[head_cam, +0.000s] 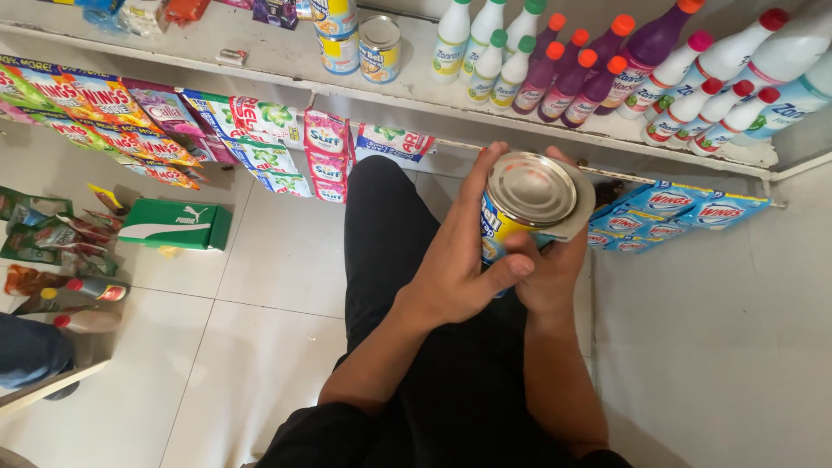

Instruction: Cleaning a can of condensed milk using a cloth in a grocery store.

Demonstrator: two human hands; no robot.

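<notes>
Holding a tin can [529, 204] with both hands, we keep it off the shelf [260, 48]: left hand [455, 260] wraps its side, right hand [555, 264] supports beneath. Two like cans [360, 43] stand far left on the shelf; ours is not yet placed.

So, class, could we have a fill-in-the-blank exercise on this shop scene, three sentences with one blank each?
1. Both hands, left hand and right hand, hold a metal ___.
2. The green shoebox lies on the tiled ___.
3. The purple bottles on the shelf have ___ caps.

Missing words: can; floor; orange
</notes>
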